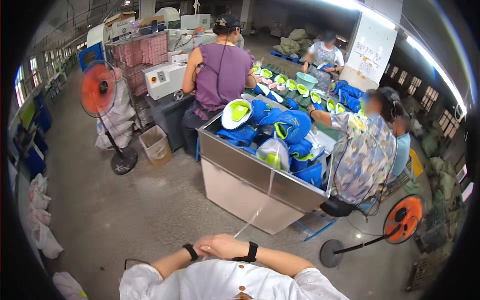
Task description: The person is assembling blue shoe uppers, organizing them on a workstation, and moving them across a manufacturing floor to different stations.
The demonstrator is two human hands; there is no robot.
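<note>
Filling the centre of the floor, a metal-sided bin (pixel 245 172) stands heaped with work, its near wall facing the wearer. Beyond it, a worker in a purple sleeveless top (pixel 225 75) faces away, and at the bin's right side sits another in a patterned shirt (pixel 367 150). Out on the left, an orange pedestal fan (pixel 98 89) stands upright; a second orange fan (pixel 407 217) leans into view at lower right. Inside the bin, blue, white and lime shoe uppers (pixel 292 126) lie jumbled, some rising above the rim. Down in front, the right hand (pixel 225 246) comes across the left hand (pixel 201 246) at the waist, the two touching, a black wristband (pixel 190 252) on the left wrist. And there's the thin pale strap (pixel 255 218), stretched straight from the bin's rim down to those joined hands; fingers overlap, so I cannot tell which hand grasps it.
</note>
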